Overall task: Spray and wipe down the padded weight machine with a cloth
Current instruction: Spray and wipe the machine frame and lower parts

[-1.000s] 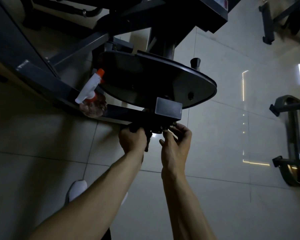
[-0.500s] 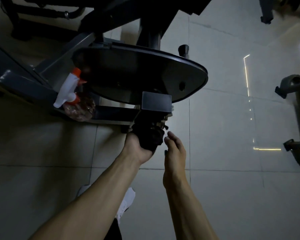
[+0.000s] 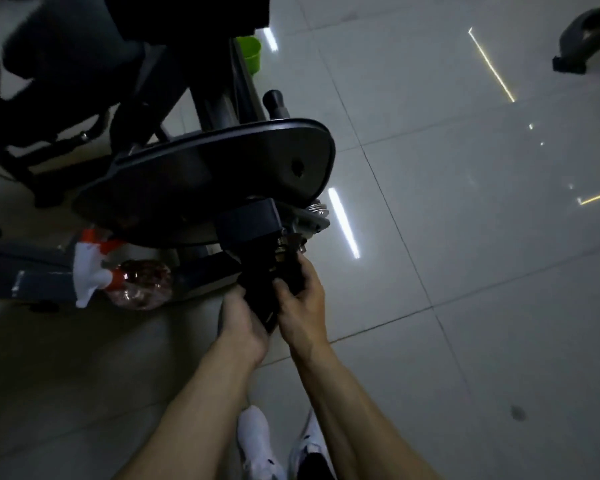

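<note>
Wiping step: left hand (image 3: 242, 329) and right hand (image 3: 303, 308) grip black crumpled cloth (image 3: 257, 285) under dark metal seat bracket (image 3: 248, 220); next, likely rub along it.

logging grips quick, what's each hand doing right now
Left hand: closed, gripping the dark cloth.
Right hand: closed on the same cloth.

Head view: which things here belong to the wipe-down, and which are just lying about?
For the job:
- cloth, gripped by the left hand and the right hand
- spray bottle, lying on its side
- weight machine

Lying about:
- green cup behind the machine
- other equipment, top right
</note>
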`<state>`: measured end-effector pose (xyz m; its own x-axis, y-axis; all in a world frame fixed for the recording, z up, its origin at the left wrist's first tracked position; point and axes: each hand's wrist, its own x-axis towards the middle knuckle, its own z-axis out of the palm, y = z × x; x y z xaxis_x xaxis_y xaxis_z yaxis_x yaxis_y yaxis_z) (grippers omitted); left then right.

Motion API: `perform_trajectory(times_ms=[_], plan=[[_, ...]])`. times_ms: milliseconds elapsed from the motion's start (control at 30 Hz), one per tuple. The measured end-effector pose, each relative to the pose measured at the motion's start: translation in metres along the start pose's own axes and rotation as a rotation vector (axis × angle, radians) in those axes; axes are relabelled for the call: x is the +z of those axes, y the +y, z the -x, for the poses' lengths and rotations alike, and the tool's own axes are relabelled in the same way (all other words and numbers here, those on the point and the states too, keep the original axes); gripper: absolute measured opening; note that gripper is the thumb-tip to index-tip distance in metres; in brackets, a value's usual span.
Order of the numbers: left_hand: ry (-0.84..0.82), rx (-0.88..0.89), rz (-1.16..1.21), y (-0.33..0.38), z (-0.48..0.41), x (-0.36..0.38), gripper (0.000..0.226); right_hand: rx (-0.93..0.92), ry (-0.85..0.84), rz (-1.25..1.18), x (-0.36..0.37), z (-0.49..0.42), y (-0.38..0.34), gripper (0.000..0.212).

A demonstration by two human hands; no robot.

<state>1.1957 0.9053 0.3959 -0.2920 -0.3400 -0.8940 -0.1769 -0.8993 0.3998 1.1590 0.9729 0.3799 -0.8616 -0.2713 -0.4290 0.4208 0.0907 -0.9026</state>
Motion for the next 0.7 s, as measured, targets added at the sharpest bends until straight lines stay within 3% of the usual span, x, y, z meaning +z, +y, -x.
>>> perform_trajectory(times_ms=[67,133,267,367,433,600,700], plan=[[0.156,0.146,-0.118,0.008,0.005,-0.005,0.027,0.033,0.090,-0.077,0.003,0.003,0.003,0.045],[0.177,0.325,-0.157,0.022,0.017,-0.006,0.018,0.119,0.150,-0.196,0.007,0.001,0.000,0.037],[-0.025,0.549,-0.242,0.047,0.043,0.005,0.055,0.306,0.199,-0.362,0.011,-0.004,-0.018,0.036],[-0.011,0.617,-0.361,0.053,0.036,0.007,0.091,0.097,0.272,-0.280,0.007,0.005,-0.027,0.042],[-0.004,0.635,-0.385,0.052,0.034,0.006,0.098,-0.063,0.271,-0.206,0.007,0.012,-0.030,0.044],[-0.012,0.628,-0.429,0.056,0.036,0.005,0.086,0.015,0.254,-0.081,0.012,-0.004,-0.019,0.042],[-0.004,0.639,-0.474,0.057,0.038,0.006,0.071,-0.169,0.309,-0.061,0.013,0.000,-0.037,0.043]])
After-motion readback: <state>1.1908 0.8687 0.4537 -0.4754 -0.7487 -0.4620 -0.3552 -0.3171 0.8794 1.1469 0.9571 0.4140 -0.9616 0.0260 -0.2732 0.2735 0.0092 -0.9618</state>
